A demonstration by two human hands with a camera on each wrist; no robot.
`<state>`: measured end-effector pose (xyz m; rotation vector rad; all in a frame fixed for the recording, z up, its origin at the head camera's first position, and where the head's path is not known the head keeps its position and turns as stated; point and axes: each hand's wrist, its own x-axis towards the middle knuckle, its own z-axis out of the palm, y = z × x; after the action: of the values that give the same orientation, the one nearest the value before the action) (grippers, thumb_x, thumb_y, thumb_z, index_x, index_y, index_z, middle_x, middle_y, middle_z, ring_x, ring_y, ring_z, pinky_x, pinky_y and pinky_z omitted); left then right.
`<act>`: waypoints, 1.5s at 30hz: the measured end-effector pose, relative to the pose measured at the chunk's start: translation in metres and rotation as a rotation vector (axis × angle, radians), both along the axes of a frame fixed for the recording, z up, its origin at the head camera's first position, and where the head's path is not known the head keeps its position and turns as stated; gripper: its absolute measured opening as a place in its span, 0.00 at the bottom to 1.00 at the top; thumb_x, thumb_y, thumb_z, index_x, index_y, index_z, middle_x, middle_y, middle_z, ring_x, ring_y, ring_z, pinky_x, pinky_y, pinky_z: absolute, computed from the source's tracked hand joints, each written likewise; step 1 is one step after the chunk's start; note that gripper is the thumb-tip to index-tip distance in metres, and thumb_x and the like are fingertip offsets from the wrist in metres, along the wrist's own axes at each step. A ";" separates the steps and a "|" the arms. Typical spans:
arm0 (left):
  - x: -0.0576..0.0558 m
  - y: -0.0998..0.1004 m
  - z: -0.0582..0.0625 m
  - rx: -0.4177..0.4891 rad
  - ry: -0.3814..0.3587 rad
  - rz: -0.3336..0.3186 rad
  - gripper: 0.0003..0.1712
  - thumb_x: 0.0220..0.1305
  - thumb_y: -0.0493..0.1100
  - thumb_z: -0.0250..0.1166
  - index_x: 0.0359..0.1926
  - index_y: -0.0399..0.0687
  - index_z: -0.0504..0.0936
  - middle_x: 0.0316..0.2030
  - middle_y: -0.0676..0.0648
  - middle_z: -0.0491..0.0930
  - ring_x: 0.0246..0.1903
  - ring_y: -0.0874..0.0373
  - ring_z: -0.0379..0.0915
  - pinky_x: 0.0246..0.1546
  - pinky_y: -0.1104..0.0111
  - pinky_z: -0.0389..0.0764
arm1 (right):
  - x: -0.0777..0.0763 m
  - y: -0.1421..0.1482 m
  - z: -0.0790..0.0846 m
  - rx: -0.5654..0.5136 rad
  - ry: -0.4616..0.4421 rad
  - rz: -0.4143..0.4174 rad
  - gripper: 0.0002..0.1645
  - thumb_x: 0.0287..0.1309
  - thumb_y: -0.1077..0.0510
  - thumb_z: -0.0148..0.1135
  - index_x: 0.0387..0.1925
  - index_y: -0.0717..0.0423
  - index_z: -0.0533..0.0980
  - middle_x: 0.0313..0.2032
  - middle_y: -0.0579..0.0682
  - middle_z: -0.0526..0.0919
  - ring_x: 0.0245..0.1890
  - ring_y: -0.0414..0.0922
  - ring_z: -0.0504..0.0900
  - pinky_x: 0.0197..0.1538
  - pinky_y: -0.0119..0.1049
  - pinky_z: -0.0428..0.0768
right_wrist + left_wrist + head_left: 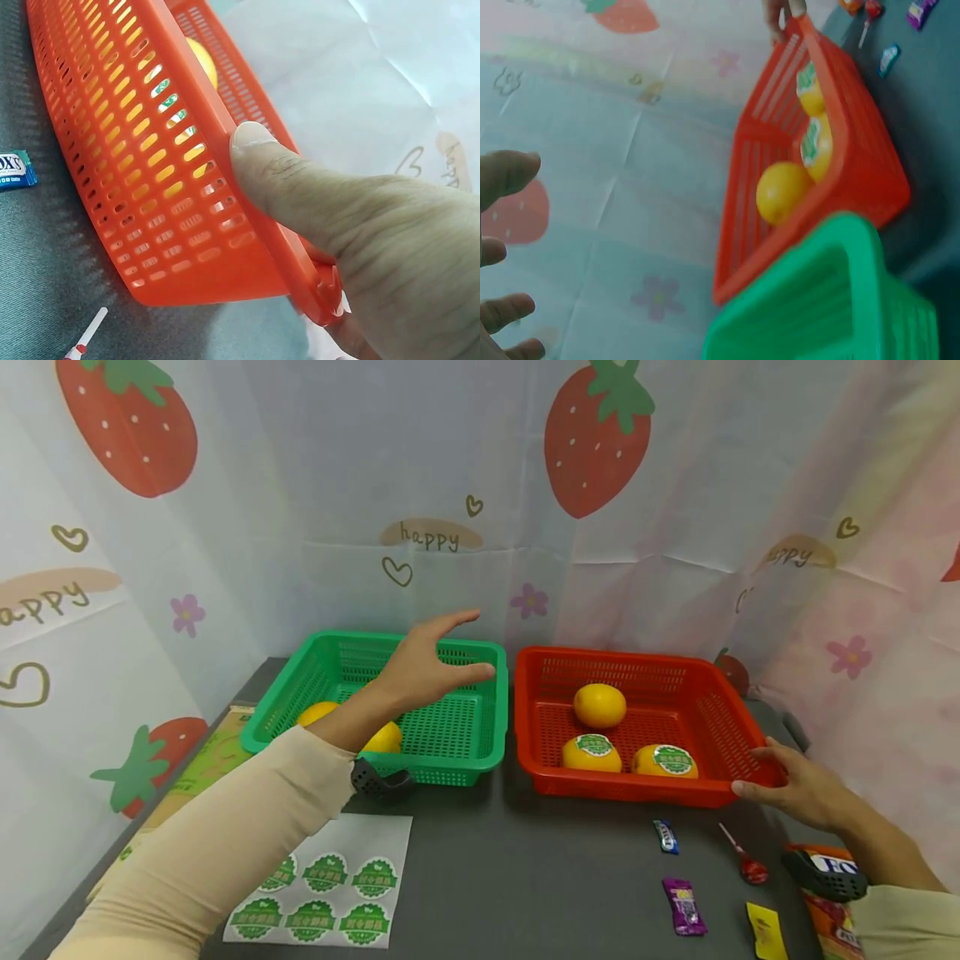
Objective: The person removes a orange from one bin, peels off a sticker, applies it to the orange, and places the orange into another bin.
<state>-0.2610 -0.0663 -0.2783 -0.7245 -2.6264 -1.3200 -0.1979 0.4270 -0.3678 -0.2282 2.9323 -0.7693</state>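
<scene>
Basket (pixel 637 787), red, its near corner pinched by my right hand (pixel 810 787), three yellow fruits (pixel 600 706) left of those fingers, my left hand (pixel 422 668) released above a green basket (pixel 498 718)

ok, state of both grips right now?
Left grip: open, holding nothing.
Right grip: closed, holding the red basket by its rim.

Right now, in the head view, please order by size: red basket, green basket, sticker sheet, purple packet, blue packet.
1. Red basket and green basket: too alike to rank.
2. Sticker sheet, though partly hidden.
3. Purple packet.
4. Blue packet.
</scene>
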 end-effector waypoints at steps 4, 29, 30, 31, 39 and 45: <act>0.008 -0.031 -0.009 -0.008 -0.005 0.051 0.43 0.58 0.59 0.68 0.72 0.60 0.63 0.70 0.53 0.59 0.69 0.49 0.46 0.62 0.43 0.55 | -0.001 -0.002 -0.002 -0.013 0.001 0.006 0.51 0.59 0.42 0.64 0.64 0.78 0.57 0.63 0.79 0.55 0.49 0.69 0.73 0.42 0.57 0.79; 0.031 -0.194 -0.075 0.103 0.050 0.261 0.35 0.64 0.46 0.66 0.68 0.38 0.67 0.72 0.41 0.54 0.70 0.39 0.41 0.59 0.33 0.47 | -0.005 -0.011 0.002 -0.034 0.001 0.035 0.50 0.59 0.43 0.64 0.64 0.79 0.57 0.63 0.80 0.53 0.49 0.70 0.73 0.42 0.55 0.80; 0.032 -0.201 -0.078 0.094 0.033 0.269 0.35 0.64 0.47 0.65 0.68 0.37 0.67 0.72 0.40 0.53 0.71 0.39 0.40 0.59 0.33 0.47 | -0.005 -0.011 0.001 -0.033 0.000 0.036 0.50 0.59 0.44 0.64 0.64 0.79 0.57 0.63 0.80 0.53 0.49 0.70 0.73 0.41 0.55 0.80; 0.032 -0.206 -0.081 0.084 0.014 0.275 0.36 0.65 0.48 0.65 0.68 0.37 0.66 0.72 0.41 0.52 0.71 0.39 0.39 0.58 0.33 0.48 | -0.005 -0.011 0.001 -0.033 -0.001 0.037 0.50 0.59 0.44 0.64 0.64 0.79 0.57 0.64 0.80 0.52 0.49 0.70 0.73 0.42 0.55 0.80; 0.033 -0.231 -0.105 0.039 -0.110 0.273 0.37 0.66 0.51 0.63 0.69 0.36 0.64 0.73 0.39 0.48 0.70 0.34 0.36 0.56 0.30 0.45 | -0.004 -0.006 0.001 -0.019 -0.020 0.033 0.48 0.61 0.44 0.63 0.63 0.79 0.56 0.65 0.81 0.48 0.51 0.72 0.69 0.45 0.60 0.77; 0.028 -0.235 -0.119 -0.065 -0.139 0.277 0.41 0.64 0.55 0.64 0.69 0.34 0.64 0.73 0.39 0.49 0.70 0.33 0.37 0.57 0.31 0.47 | -0.003 -0.008 0.014 0.072 0.008 0.036 0.48 0.58 0.42 0.65 0.61 0.77 0.59 0.62 0.82 0.52 0.53 0.75 0.64 0.47 0.70 0.69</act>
<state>-0.2328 -0.3014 -0.3977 -0.2696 -2.7620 -1.2507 -0.2013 0.4191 -0.3542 -0.2777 2.9485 -0.6581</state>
